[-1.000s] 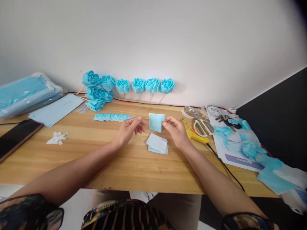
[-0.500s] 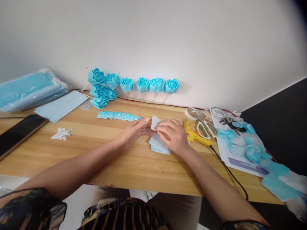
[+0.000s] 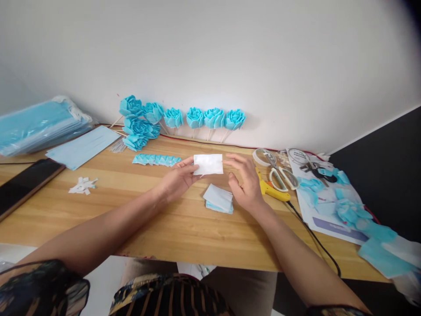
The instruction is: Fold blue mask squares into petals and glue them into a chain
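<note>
My left hand (image 3: 180, 176) pinches the left edge of a small white fabric rectangle (image 3: 208, 164), holding it flat above the wooden table. My right hand (image 3: 244, 181) is by its right edge, with fingers apart and the thumb separate; no firm hold shows there. Below the hands lies a small stack of pale blue and white fabric pieces (image 3: 218, 198). Just past my left hand runs a row of folded blue pieces (image 3: 156, 159). A yellow glue gun (image 3: 273, 191) lies to the right of my right hand, partly hidden by it.
Blue fabric roses on sticks (image 3: 195, 117) lean on the wall. Scissors (image 3: 283, 179), a tape roll (image 3: 261, 156) and blue scraps (image 3: 348, 210) lie to the right. At left are a phone (image 3: 29, 186), white strips (image 3: 83, 185), blue sheets (image 3: 83, 147) and a plastic-wrapped pack (image 3: 42, 125).
The white piece has left my right hand's fingers and is now spread flat in my left hand. My right hand has opened beside it. The stack below stays in place.
</note>
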### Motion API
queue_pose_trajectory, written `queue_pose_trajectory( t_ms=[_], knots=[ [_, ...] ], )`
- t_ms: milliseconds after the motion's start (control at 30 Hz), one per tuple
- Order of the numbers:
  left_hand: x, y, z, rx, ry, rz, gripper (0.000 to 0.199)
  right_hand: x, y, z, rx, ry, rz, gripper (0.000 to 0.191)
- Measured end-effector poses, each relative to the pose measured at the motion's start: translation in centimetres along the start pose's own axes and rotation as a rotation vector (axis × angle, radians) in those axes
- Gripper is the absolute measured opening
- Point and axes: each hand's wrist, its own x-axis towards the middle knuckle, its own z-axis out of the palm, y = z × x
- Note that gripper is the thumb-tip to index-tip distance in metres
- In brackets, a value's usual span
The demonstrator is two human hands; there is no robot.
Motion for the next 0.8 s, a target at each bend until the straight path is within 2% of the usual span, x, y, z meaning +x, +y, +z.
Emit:
queue_pose_trajectory(
  t_ms=[333,500,667,800],
  knots=[
    [-0.4,-0.3,0.3,-0.006,-0.092,-0.007,0.023,-0.2,0.5,0.5,0.042,-0.002,-0.031,0.017],
    [-0.4,-0.6,0.2,-0.009,-0.164,0.023,0.026,-0.3,0.4,0.6,0.117,0.021,0.069,0.008],
    [-0.2,-0.9,0.1,-0.020,-0.166,0.038,0.036,-0.4,0.3,0.8,0.130,0.018,0.173,0.002],
    [-0.4,-1.0,0.1,-0.028,-0.139,0.047,0.044,-0.4,0.4,0.9,0.175,0.023,0.239,0.003]
  ],
)
